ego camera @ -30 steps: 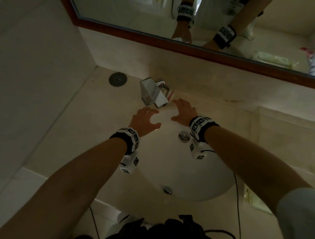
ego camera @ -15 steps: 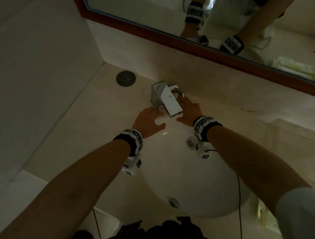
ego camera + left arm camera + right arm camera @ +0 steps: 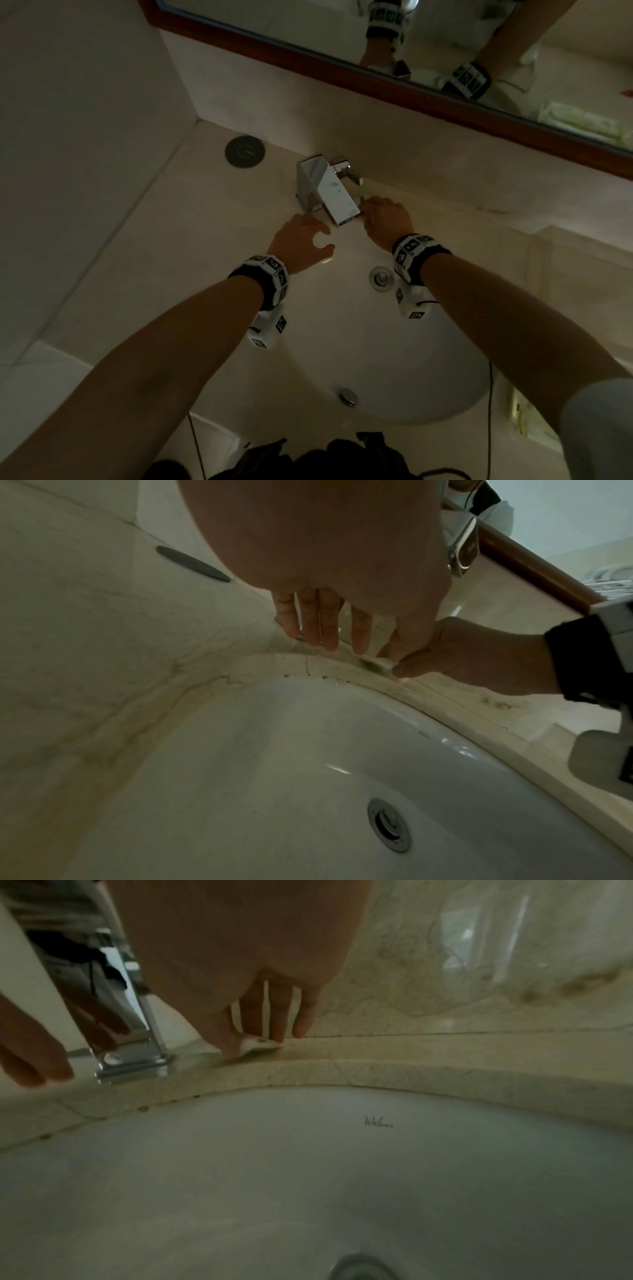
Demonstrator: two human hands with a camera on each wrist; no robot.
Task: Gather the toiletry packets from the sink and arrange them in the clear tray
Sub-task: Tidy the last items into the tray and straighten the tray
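Note:
A small white toiletry packet [image 3: 260, 1043] lies on the stone ledge behind the sink, just right of the chrome faucet [image 3: 329, 190]. My right hand [image 3: 369, 206] reaches over the basin's back rim and pinches that packet between thumb and fingers; the left wrist view shows the packet [image 3: 377, 664] under the same fingertips. My left hand [image 3: 310, 233] hovers at the faucet's left side with fingers [image 3: 323, 631] straight, pointing down at the ledge and holding nothing. The white basin [image 3: 376, 349] holds no packets that I can see.
A round dark cap [image 3: 244, 151] sits in the counter at the back left. The drain [image 3: 380, 278] lies below my right wrist. A clear container [image 3: 518, 411] with pale green contents shows at the counter's right edge. The mirror above reflects green packets [image 3: 582, 121].
My right hand has moved forward past the faucet's tip to the back ledge and curled its fingers onto the packet. The left hand has stayed beside the faucet.

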